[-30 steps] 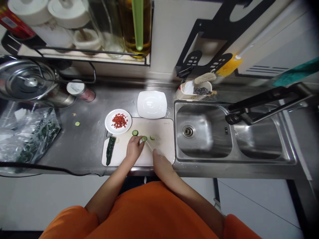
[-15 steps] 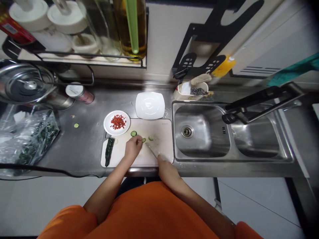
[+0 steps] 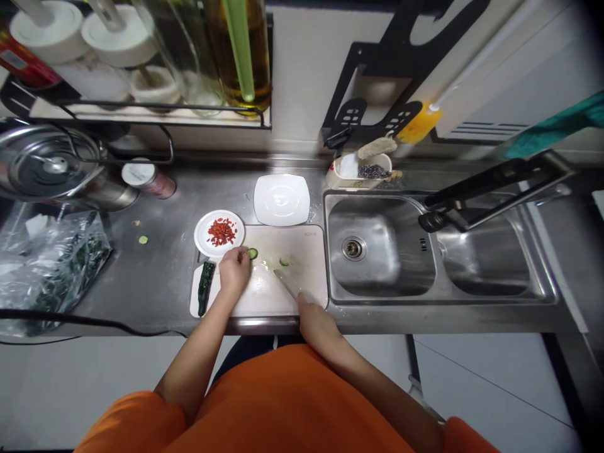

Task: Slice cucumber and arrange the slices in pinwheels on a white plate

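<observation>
Before you runs a grey stainless-steel table (image 3: 151,283), smudged and spotted with what look like drops, set against a pale wall (image 3: 302,75). At its front edge lies a white rectangular cutting board (image 3: 302,245). Your right hand (image 3: 318,324) has its fingers closed around the handle of a slim metal knife (image 3: 285,284), whose blade slants over the board. The fingers of your left hand (image 3: 234,270) are bent close together right beside a round, dark-rimmed green slice (image 3: 252,253); whether they grip anything, I cannot tell. Another pale green slice (image 3: 284,261) lies on the board to the right, and a long, dark green, bumpy vegetable piece (image 3: 206,288) lies near its left end.

A round white plate (image 3: 201,234) of small red pieces (image 3: 221,231) sits at the board's far left corner, and a square white glossy dish (image 3: 282,200) stands just beyond its far edge. To your right is a double-basin steel sink (image 3: 382,296) under a black faucet (image 3: 491,189); to your left, a clear plastic bag (image 3: 51,270) of dark greens. Above, a black wire-railed shelf (image 3: 151,113) holds jars and bottles.
</observation>
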The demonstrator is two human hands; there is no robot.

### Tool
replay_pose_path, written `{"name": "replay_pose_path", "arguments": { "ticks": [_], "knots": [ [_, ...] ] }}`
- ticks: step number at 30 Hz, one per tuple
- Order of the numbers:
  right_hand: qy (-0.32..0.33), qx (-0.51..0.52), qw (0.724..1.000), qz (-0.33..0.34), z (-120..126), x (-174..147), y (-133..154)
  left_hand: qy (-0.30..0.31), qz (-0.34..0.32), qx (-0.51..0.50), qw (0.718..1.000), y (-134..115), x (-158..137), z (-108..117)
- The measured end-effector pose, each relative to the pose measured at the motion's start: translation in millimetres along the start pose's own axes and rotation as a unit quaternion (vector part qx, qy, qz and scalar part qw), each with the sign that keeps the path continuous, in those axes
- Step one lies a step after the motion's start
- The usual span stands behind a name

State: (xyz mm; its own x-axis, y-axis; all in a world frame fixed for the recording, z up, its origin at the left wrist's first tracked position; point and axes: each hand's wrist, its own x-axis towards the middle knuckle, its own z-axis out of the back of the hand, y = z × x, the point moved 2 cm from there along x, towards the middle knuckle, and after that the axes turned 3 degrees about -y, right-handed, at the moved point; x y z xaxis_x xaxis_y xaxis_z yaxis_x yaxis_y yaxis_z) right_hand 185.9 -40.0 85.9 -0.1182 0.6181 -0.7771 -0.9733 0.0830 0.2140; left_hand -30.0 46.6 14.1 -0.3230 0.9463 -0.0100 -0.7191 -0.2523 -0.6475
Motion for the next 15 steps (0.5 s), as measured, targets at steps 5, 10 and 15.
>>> {"name": "replay_pose_path", "arguments": {
  "ticks": [5, 10, 15],
  "knots": [
    [-0.001, -0.008, 1.0, 0.002, 3.1, -1.7, 2.9, 0.069, -0.173, 0.005, 0.983, -26.1, -1.0, -8.2],
    [-0.016, -0.03, 0.999, 0.004, 1.1, -2.1, 3.6, 0.302, -0.348, 0.079, 0.884, -61.4, 10.6, -32.7],
    [-0.023, -0.028, 0.999, 0.007, -0.9, -2.6, 2.7, 0.388, -0.381, 0.147, 0.826, -77.5, 22.1, -47.2]
  ]
}}
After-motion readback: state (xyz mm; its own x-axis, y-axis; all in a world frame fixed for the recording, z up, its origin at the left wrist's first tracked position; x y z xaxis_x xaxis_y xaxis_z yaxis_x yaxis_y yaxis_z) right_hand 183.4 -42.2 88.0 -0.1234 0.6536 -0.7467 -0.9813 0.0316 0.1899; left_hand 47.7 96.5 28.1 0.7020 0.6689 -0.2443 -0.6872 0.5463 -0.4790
